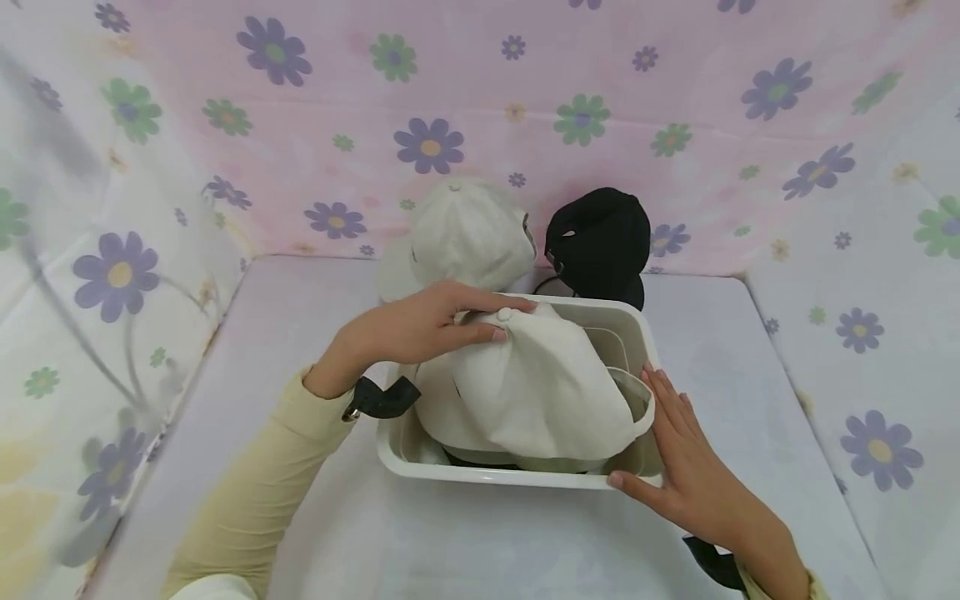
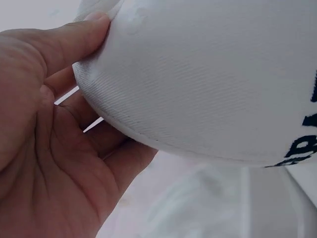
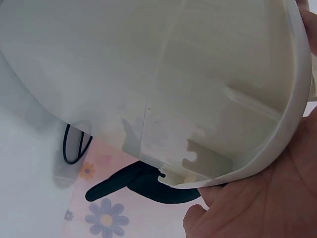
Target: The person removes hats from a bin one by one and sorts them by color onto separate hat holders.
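Fingers of the left hand (image 1: 412,323) pinch the crown of a white cap (image 1: 555,383) near its top button, thumb on the outer face and the other fingers behind the cloth; dark lettering (image 2: 301,145) shows on this cap at 3 o'clock in the left wrist view. Fingers of the right hand (image 1: 690,458) lie nearly straight against the white bin (image 1: 495,477) at its 3 o'clock end, the thumb touching the rim at 4 o'clock. The pinched cap sits within the bin, filling its middle and near part, with its back strap toward 4 o'clock. Behind the bin, on the bench (image 1: 480,542), are another white cap (image 1: 472,237) at 11 o'clock and a black cap (image 1: 603,242) at 1 o'clock, in front of the flowered cloth (image 1: 450,50).

Progress, as judged from this arrangement: if caps are being gathered into the bin, the work is part done, with at least 1 cap inside and 2 outside. The white cap in the bin appears close to its resting place but not yet released. A greenish edge (image 1: 558,465) beneath it, at 6 o'clock, suggests a further item below; this is mostly hidden, so the full count cannot be told. Whether caps are going in or coming out is likewise uncertain.
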The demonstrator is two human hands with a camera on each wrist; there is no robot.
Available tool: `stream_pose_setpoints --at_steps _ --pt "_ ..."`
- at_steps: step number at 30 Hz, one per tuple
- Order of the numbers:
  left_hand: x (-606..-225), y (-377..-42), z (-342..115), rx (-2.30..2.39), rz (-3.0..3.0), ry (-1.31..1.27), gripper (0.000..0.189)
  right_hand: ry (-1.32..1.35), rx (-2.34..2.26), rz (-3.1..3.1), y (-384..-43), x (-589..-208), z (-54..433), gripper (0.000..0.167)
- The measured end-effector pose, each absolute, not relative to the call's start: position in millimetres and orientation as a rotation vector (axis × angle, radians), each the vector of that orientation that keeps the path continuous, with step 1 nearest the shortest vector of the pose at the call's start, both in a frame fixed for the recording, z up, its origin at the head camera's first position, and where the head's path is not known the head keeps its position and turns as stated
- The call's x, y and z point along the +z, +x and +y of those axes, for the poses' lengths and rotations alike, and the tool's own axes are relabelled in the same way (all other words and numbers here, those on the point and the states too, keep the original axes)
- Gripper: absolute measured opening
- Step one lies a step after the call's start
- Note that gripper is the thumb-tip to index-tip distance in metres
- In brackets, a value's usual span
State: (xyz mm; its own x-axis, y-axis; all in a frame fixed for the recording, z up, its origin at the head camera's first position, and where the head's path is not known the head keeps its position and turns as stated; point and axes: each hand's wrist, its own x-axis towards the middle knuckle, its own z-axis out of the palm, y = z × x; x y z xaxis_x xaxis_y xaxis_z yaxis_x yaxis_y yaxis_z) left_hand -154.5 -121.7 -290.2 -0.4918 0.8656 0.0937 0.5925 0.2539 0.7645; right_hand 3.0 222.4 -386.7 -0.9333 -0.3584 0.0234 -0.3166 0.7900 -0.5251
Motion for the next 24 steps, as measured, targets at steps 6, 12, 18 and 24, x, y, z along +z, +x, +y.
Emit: stream_pose_setpoints --at_steps 6,12,18,24 --pt "-254.6 -154.6 -132.1 1.132 2.241 1.359 0.046 -0.581 -0.860 2.892 2.9 -386.5 221.7 0.117" --pt "-219.8 -155.4 -140.2 1.187 2.335 1.425 0.045 -0.530 -0.828 2.888 1.7 -387.1 221.8 0.116" --pt "-191.1 -156.5 -150.7 1.238 2.453 1.452 0.044 -0.560 -0.767 2.927 4.3 -390.1 224.3 0.117" --pt "-170.4 -163.9 -165.0 1.267 2.631 1.429 0.043 -0.595 -0.780 2.958 5.1 -390.6 220.9 0.118"
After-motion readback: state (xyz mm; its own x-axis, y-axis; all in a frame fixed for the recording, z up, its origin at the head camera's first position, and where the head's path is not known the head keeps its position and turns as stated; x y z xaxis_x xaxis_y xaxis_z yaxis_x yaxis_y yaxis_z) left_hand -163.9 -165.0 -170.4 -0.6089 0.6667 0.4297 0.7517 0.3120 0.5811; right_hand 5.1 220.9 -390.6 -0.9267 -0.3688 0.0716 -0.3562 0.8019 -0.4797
